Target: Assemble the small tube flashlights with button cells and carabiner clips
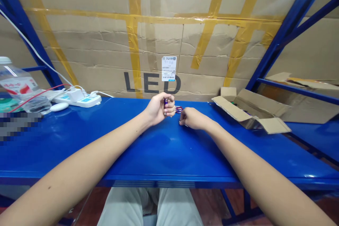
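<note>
My left hand (160, 108) is raised just above the blue tabletop, its fingers curled around a small dark purple object (166, 103) with a shiny end. Most of that object is hidden by the fingers, so its kind is unclear. Behind and between the hands lies a small group of thin, shiny purple-red pieces (179, 109) on the table. Close to them, my right hand (194, 118) is low over the surface with thumb and fingers pinched together. Something thin and pale shows at its fingertips, too small to name.
An open cardboard box (251, 109) stands on the right of the blue table (159, 155). At left are a white power strip (84, 99) with cables, a white oval object (59, 107) and a plastic bottle (22, 86). Taped cardboard (106, 49) forms the back.
</note>
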Motion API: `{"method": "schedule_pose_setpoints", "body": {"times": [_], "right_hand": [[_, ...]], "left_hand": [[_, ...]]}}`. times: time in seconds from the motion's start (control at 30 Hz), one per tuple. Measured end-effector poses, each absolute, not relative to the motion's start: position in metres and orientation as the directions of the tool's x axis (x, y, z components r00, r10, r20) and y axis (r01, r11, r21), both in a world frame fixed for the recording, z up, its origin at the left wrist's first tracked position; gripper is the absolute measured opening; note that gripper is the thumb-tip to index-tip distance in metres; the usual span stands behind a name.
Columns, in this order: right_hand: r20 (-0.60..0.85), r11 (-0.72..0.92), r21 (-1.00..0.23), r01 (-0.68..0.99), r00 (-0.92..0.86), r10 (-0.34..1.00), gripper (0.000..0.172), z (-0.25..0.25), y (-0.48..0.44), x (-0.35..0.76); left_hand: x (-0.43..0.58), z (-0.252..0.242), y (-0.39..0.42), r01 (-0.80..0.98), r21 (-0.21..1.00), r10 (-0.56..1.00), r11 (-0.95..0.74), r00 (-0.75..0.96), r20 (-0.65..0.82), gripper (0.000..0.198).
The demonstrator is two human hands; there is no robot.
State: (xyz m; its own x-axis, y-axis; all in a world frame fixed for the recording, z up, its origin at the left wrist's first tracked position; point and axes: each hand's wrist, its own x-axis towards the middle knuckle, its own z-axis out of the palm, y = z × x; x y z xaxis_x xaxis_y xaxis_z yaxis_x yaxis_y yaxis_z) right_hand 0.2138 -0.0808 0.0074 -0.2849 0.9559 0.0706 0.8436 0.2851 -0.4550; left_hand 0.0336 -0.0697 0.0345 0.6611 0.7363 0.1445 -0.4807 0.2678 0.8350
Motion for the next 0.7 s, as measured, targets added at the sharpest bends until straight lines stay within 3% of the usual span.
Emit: {"method": "schedule_pose_setpoints", "body": {"times": [0.17, 0.23, 0.47, 0.6, 0.7], "right_hand": [[0.130, 0.281, -0.744, 0.606, -0.280, 0.951, 0.011, 0.013, -0.081, 0.217], [0.168, 0.283, -0.796, 0.536, -0.253, 0.953, 0.009, 0.014, -0.080, 0.218], [0.340, 0.392, -0.816, 0.424, -0.196, 0.920, 0.019, 0.015, -0.072, 0.224], [0.424, 0.456, -0.800, 0.390, -0.168, 0.890, 0.018, 0.015, -0.068, 0.226], [0.444, 0.483, -0.784, 0.390, -0.191, 0.876, 0.016, 0.013, -0.068, 0.224]], "left_hand": [[0.033, 0.028, -0.061, -0.309, 0.920, 0.764, 0.241, 0.645, 0.016, 0.016], [0.032, 0.025, -0.058, -0.229, 0.942, 0.765, 0.247, 0.643, -0.044, 0.017], [0.030, 0.019, -0.052, -0.078, 0.997, 0.776, -0.021, 0.628, 0.066, 0.021], [0.029, 0.014, -0.048, 0.047, 0.967, 0.781, -0.251, 0.600, 0.173, 0.021], [0.030, 0.007, -0.046, 0.104, 0.939, 0.769, -0.329, 0.606, 0.203, 0.021]]}}
